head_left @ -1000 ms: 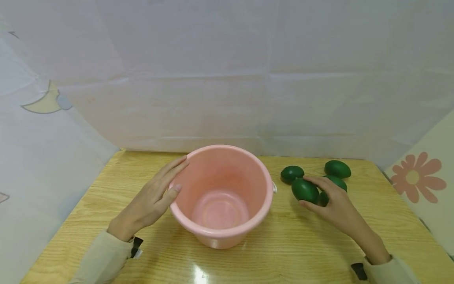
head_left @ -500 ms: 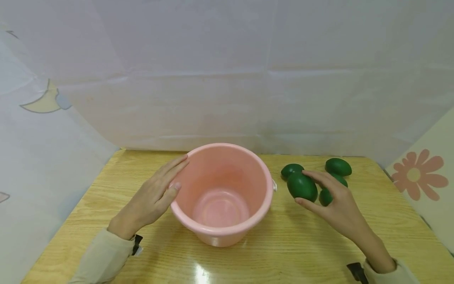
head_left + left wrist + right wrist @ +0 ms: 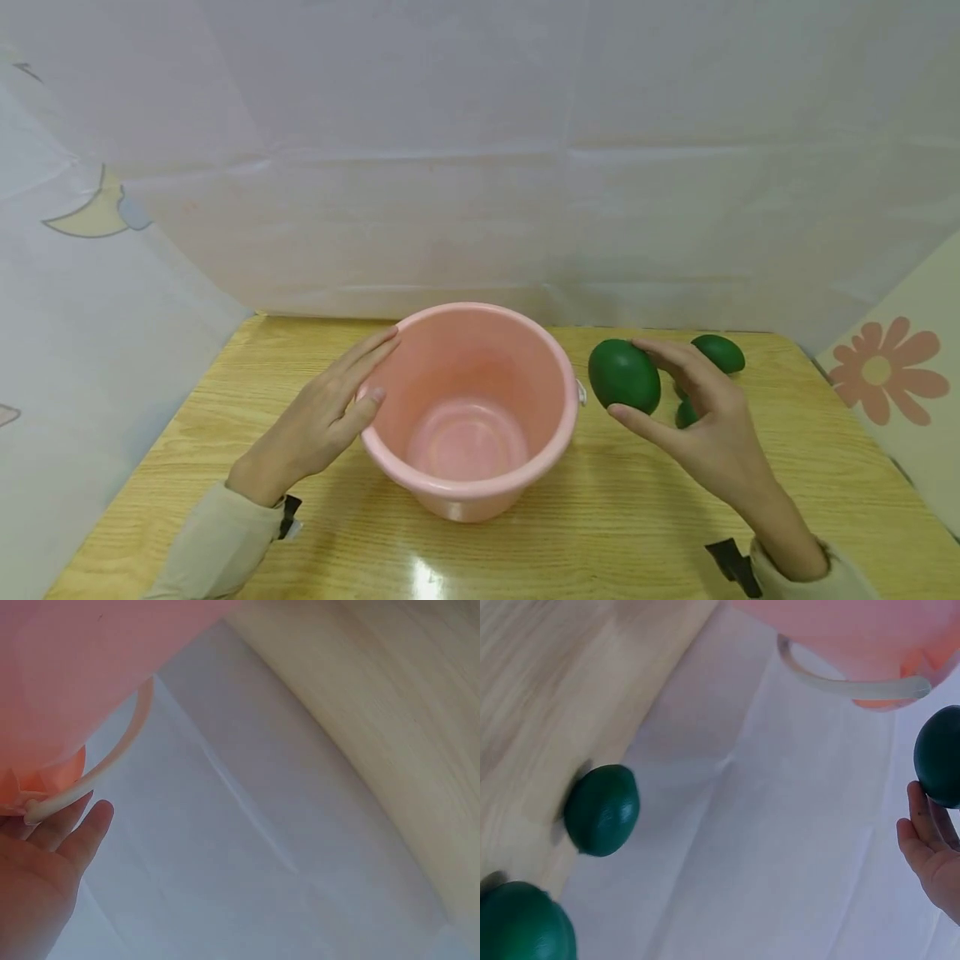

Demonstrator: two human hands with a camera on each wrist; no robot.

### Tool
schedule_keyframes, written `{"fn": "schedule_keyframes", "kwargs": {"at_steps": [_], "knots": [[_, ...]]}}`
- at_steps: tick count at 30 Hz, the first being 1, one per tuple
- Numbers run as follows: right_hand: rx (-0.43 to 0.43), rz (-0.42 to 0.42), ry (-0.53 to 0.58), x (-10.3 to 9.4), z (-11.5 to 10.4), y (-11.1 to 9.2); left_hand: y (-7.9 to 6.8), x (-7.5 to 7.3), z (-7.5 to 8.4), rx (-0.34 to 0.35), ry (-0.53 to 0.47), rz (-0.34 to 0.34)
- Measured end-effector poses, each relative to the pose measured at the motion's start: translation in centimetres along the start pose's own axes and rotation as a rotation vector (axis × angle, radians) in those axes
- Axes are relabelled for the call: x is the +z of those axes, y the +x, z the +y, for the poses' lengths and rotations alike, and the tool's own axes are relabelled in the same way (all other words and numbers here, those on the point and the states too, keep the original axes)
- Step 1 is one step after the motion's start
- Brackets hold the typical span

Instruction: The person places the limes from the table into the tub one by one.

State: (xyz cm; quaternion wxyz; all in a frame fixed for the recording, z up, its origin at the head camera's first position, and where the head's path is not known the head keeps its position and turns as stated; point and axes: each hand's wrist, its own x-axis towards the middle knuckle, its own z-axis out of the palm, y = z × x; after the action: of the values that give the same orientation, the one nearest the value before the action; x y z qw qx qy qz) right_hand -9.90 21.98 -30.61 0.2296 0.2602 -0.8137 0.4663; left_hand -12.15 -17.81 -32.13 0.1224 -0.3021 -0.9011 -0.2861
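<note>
The pink bucket (image 3: pixel 468 492) stands on the table. My left hand (image 3: pixel 315 417) rests on its left rim, fingers along the outside and thumb over the edge. In the left wrist view my fingers lie by the bucket's pale carry handle (image 3: pixel 124 742). My right hand (image 3: pixel 712 425) pinches a dark green, smooth, egg-shaped fruit (image 3: pixel 624 375) between thumb and fingers, just right of the bucket. More of these green fruits (image 3: pixel 718 354) lie behind that hand, partly covered by it. In the right wrist view the held fruit (image 3: pixel 941 757) is cut off by the frame.
The wooden table (image 3: pixel 600 533) ends at the back against a pale hanging sheet (image 3: pixel 480 167). A white handle joint (image 3: pixel 581 393) sticks out from the bucket's right side. Two green fruits (image 3: pixel 602 810) show on the table edge in the right wrist view.
My right hand has lifted the green fruit off the group and moved it left toward the bucket; it now covers the leftmost fruit. My left hand and the bucket have stayed put.
</note>
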Motion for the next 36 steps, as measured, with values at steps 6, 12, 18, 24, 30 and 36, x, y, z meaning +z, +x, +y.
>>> {"fn": "schedule_keyframes", "kwargs": {"at_steps": [6,12,18,24,30,36], "knots": [[-0.067,-0.010,0.090,1.1,-1.2,1.2,-0.1,0.1,-0.1,-0.013,-0.037,-0.001],[-0.057,-0.023,0.067,1.9,-1.6,1.8,-0.1,0.4,-0.3,-0.001,-0.067,0.016],[-0.038,-0.052,0.040,2.6,-2.0,2.3,0.0,0.3,-0.3,-0.021,-0.075,0.001],[-0.068,-0.058,-0.002,3.6,-2.1,2.7,-0.1,0.2,-0.3,-0.025,-0.064,0.011],[-0.078,-0.071,-0.020,4.3,-2.2,3.0,-0.1,0.3,-0.5,-0.023,-0.083,0.019],[-0.089,-0.092,-0.008,4.9,-2.2,3.3,-0.1,0.4,-0.6,-0.025,-0.098,0.017]]}}
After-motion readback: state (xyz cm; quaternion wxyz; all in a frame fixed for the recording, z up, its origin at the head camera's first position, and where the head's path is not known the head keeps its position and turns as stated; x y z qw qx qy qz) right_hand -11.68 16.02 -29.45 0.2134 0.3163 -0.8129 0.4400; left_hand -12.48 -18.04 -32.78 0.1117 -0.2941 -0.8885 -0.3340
